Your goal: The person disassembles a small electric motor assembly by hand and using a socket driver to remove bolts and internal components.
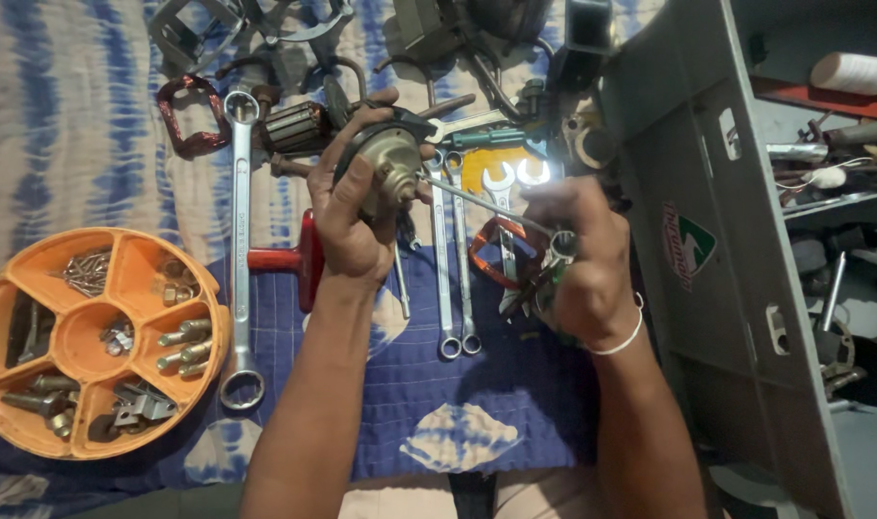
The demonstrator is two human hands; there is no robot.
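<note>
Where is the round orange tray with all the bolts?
In the head view, the orange tray sits at the far left on the blue cloth, just left of the long spanner.

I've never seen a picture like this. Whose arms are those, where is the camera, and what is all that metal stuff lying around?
There is one picture, taken by a camera worn on a person's head, looking down at their own two bare hands. The left hand grips a round metal motor part. The right hand, with a white band at the wrist, holds a thin metal tool whose tip reaches the part's centre.

Under the hands lies a blue and white patterned cloth. On it are several spanners, one long ring spanner and a red-handled tool. At the left sits a round orange tray with compartments of bolts and nuts. At the right stands an open grey metal toolbox with more tools inside.
</note>
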